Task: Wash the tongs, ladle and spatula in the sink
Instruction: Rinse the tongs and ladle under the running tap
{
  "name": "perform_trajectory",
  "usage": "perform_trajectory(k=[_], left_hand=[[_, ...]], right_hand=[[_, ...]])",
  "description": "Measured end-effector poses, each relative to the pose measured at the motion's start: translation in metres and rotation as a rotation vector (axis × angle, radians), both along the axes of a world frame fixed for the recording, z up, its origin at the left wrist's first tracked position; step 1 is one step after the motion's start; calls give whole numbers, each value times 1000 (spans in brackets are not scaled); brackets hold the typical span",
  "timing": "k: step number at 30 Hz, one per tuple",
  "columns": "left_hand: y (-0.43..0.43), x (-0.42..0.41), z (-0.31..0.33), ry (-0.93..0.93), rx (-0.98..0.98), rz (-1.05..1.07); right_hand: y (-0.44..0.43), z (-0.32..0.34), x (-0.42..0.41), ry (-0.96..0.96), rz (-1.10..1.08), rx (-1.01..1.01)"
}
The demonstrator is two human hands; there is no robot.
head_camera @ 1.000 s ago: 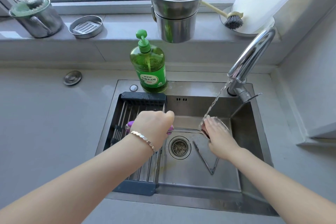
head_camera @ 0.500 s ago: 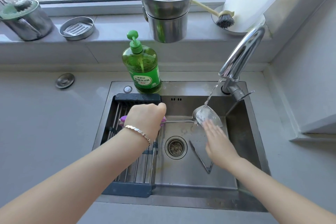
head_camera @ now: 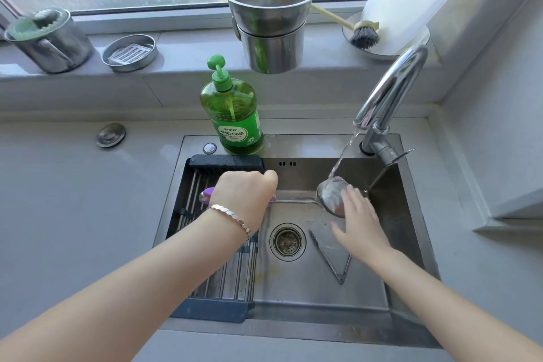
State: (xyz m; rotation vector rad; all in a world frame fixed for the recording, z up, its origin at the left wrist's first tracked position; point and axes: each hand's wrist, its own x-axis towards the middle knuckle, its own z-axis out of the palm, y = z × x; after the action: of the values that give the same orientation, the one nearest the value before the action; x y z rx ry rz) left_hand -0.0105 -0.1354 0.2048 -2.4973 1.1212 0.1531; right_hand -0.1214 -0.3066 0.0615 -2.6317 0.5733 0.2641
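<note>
My left hand [head_camera: 245, 195] grips the purple-handled steel ladle [head_camera: 332, 195], its bowl under the tap stream above the steel sink [head_camera: 323, 291]. My right hand [head_camera: 357, 222], fingers [head_camera: 351, 197] straight, rubs the bowl. I'd rotate it so water reaches every side.

**What the sink view is hiding**

The left hand [head_camera: 245, 195] is covering most of the ladle [head_camera: 330, 195] handle, leaving only a purple tip showing on either side of the fist. The right hand [head_camera: 357, 222] is blurring at the fingertips and hiding the near edge of the ladle bowl, so contact there is unclear. The tongs [head_camera: 330, 260] are disappearing under the right wrist. Both forearms are running off the bottom edge.
</note>
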Motion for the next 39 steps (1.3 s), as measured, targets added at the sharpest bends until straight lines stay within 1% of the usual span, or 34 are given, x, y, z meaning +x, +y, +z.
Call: perform_trajectory(k=[1,3,4,5,6,8,9,10,12,14,16,17,19,21,22,23,25,26,27,28,30,31,32,33,34,35,36,38,39], left_hand=[[-8,0,3,0,-4,-30],[-28,0,9,22,-11,-96],[-39,0,10,39,-7,-127],[-49,-1,10,54,5,-155],[-58,-1,9,63,14,-178],[-73,0,9,67,5,-198],[-78,1,9,68,-4,-204],[-82,2,10,73,-13,-208],[-87,3,9,97,-7,-208],[-86,2,7,92,12,-219],[-83,5,8,21,-39,-209],[-82,9,11,-13,-75,-190],[-83,22,15,-34,-174,-127],[-85,31,14,38,-329,8],[-86,33,9,124,-412,96],[-87,30,4,262,-483,189],[-94,17,-9,696,-616,366],[-99,9,-15,922,-705,441],[-103,0,-20,1100,-828,493],[-108,-7,-24,1194,-976,526],[-114,-12,-26,1242,-1233,619],[-115,-11,-26,1264,-1309,685],[-116,-7,-27,1310,-1350,738],[-116,-1,-27,1375,-1348,765],[-116,5,-26,1437,-1300,761],[-116,10,-25,1474,-1227,737],[-115,13,-24,1449,-1153,702],[-113,15,-24,1257,-1091,610],[-113,14,-25,1153,-1129,566]], right_hand=[[4,5,4,-48,72,50],[13,19,13,-119,179,253],[19,26,18,-178,208,354],[26,32,23,-277,213,441],[32,36,29,-394,180,512],[36,40,39,-589,28,602],[34,40,43,-655,-36,612],[30,39,45,-680,-69,597],[18,40,43,-611,-89,558],[8,38,42,-424,-131,541],[2,27,41,-253,-219,562],[3,21,39,-206,-287,587],[6,8,33,-176,-465,653],[9,4,27,-203,-629,793],[10,5,26,-240,-679,884],[10,8,25,-283,-711,972],[9,15,28,-355,-735,1108],[9,17,30,-372,-728,1159],[10,20,33,-370,-705,1205],[11,22,34,-353,-676,1251],[14,27,37,-292,-608,1337],[14,30,37,-250,-573,1357],[14,32,36,-211,-539,1370],[14,34,34,-177,-506,1387],[13,36,33,-147,-483,1398],[13,38,32,-120,-476,1394],[13,39,31,-102,-474,1382],[11,40,33,-102,-471,1353],[9,38,36,-116,-475,1329]])
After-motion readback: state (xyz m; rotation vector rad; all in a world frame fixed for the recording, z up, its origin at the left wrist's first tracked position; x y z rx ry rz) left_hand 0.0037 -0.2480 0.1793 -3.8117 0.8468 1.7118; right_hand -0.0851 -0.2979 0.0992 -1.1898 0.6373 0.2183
